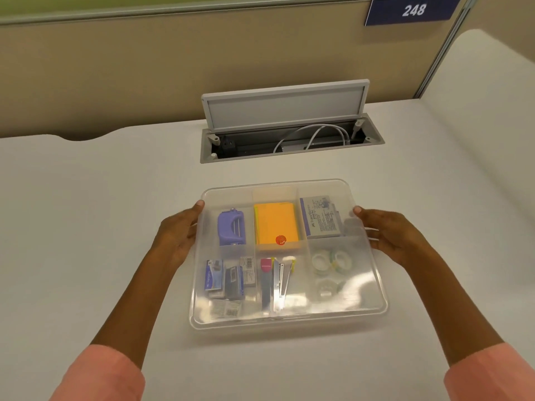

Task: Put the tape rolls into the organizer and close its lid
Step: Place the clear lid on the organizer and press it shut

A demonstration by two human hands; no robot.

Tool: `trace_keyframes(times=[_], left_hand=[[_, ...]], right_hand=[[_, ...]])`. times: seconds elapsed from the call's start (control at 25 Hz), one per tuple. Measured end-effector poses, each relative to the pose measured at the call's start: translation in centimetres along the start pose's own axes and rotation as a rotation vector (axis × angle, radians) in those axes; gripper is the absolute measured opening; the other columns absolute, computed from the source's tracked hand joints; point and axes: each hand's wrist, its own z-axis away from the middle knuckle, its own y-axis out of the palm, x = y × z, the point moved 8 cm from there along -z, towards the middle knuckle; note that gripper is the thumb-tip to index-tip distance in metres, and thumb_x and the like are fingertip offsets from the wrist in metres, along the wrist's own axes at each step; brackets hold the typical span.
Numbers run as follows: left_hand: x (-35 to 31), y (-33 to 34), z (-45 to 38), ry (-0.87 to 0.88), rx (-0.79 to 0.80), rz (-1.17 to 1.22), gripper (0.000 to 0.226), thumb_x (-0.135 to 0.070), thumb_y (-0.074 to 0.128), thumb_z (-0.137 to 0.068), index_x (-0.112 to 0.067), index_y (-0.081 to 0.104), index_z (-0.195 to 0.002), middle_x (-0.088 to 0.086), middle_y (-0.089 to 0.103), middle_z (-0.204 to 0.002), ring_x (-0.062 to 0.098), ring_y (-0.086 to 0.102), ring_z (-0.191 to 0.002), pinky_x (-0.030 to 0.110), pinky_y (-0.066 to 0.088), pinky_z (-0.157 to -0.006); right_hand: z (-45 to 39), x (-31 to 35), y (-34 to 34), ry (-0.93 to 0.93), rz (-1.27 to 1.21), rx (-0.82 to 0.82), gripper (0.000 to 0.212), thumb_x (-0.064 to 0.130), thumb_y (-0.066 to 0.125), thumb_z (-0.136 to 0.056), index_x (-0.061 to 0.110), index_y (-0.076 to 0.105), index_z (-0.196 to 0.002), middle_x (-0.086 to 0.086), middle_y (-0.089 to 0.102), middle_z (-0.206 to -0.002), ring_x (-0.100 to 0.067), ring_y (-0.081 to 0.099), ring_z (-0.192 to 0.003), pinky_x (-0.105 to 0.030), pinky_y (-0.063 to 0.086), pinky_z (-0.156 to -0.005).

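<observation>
Two hands (176,235) (390,233), lid (362,296), perhaps three tape rolls (327,263)

Between the left hand (176,235) and the right hand (390,235) there is one organizer (373,309) with one clear lid (356,287). Under the lid, near the right hand, three tape rolls (328,263) are visible. Beside the left hand is one purple hole punch (231,228). Between both hands is one orange note pad (275,224). Just beside the right fingertips lies one grey box (321,217).
</observation>
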Motion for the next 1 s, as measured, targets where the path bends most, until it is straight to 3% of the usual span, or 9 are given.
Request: trace_keyframes(times=[0.08,0.24,0.52,0.72,0.88,1.0], left_hand=[[1.6,-0.6,1.1,-0.057,0.140,0.013,0.040,-0.030,0.063,-0.082,-0.007,0.060,-0.114,0.010,0.065,-0.111,0.021,0.063,-0.095,0.033,0.052,-0.082],[4.3,-1.4,3.2,-0.135,0.322,0.177,0.036,-0.021,0.059,-0.081,-0.006,0.061,-0.114,0.008,0.068,-0.109,0.016,0.069,-0.090,0.028,0.060,-0.072],[3.4,-1.9,3.3,0.000,0.220,0.142,0.023,-0.013,0.056,-0.086,-0.005,0.063,-0.106,0.007,0.067,-0.104,0.009,0.071,-0.074,0.021,0.059,-0.061],[4.7,-2.9,4.7,0.010,0.064,0.134,0.020,-0.026,0.066,-0.080,-0.011,0.068,-0.093,0.005,0.070,-0.094,0.017,0.068,-0.082,0.028,0.057,-0.070],[6.0,-2.9,6.5,-0.054,0.145,0.286,0.010,-0.017,0.065,-0.081,-0.012,0.069,-0.089,0.001,0.075,-0.083,0.012,0.071,-0.075,0.025,0.060,-0.065],[6.8,-2.9,7.3,-0.062,0.181,0.280,0.014,-0.014,0.064,-0.081,-0.014,0.069,-0.094,-0.002,0.077,-0.082,0.010,0.071,-0.078,0.028,0.059,-0.073]], right_hand=[[1.5,-1.6,-1.0,0.042,0.009,-0.004,0.039,0.031,0.068,-0.077,0.003,0.064,-0.102,-0.013,0.069,-0.096,-0.030,0.067,-0.088,-0.036,0.054,-0.069],[2.8,-3.4,-1.4,0.131,-0.012,0.033,0.047,0.032,0.073,-0.064,0.001,0.066,-0.098,-0.015,0.071,-0.094,-0.029,0.067,-0.085,-0.037,0.054,-0.071],[2.1,-1.9,-0.9,0.121,0.027,0.032,0.046,0.020,0.074,-0.063,-0.005,0.064,-0.101,-0.020,0.070,-0.096,-0.030,0.068,-0.083,-0.034,0.060,-0.064],[3.5,-1.7,-1.1,0.023,0.055,-0.014,0.028,0.017,0.071,-0.075,-0.003,0.066,-0.094,-0.018,0.070,-0.091,-0.029,0.067,-0.078,-0.030,0.060,-0.063],[5.2,-3.1,-1.3,0.025,0.041,0.020,0.031,0.016,0.073,-0.070,-0.002,0.067,-0.095,-0.018,0.071,-0.097,-0.031,0.069,-0.086,-0.035,0.060,-0.072],[5.8,-4.3,-1.6,0.053,-0.043,-0.022,0.032,0.015,0.070,-0.075,-0.005,0.065,-0.099,-0.019,0.070,-0.098,-0.031,0.068,-0.089,-0.038,0.059,-0.074]])
